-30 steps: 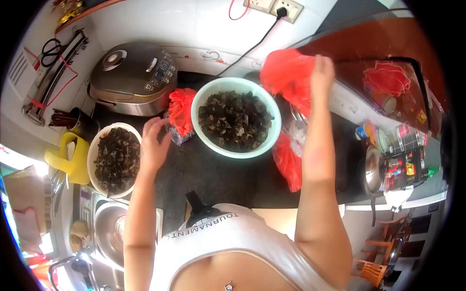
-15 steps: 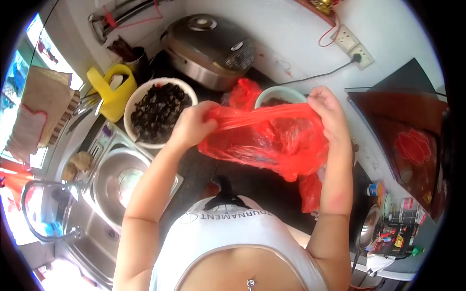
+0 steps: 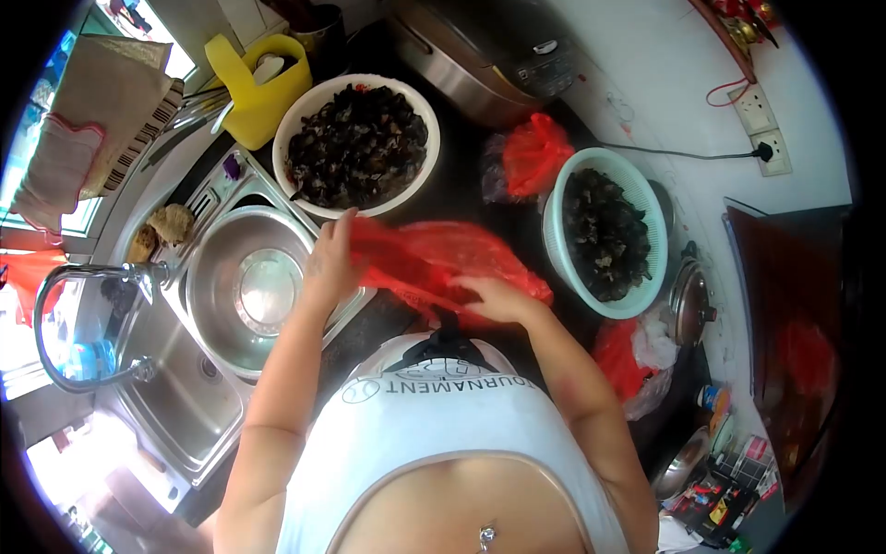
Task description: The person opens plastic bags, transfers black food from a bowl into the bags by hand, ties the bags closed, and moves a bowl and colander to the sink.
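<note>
A thin red plastic bag (image 3: 443, 249) is stretched in front of my body, above the dark counter. My left hand (image 3: 332, 263) is closed on its left end. Lower on the bag, my right hand (image 3: 498, 300) grips its film between thumb and fingers. Just beyond the bag stands a white bowl (image 3: 432, 138) full of dark, ragged pieces resembling wood ear fungus (image 3: 355, 148). To the right, a pale green basket (image 3: 565, 249) holds more of these dark pieces (image 3: 604, 235).
A steel basin (image 3: 198, 277) sits in the sink (image 3: 175, 406) at left, by a curved faucet (image 3: 92, 270). A yellow holder (image 3: 268, 97) and a rice cooker (image 3: 471, 83) stand behind. Other red bags (image 3: 537, 155) lie near the basket, beside a pot lid (image 3: 690, 300).
The red bag has come down and left, nearer my body, and narrowed as my right hand moved inward. The green basket now shows fully. My view has shifted.
</note>
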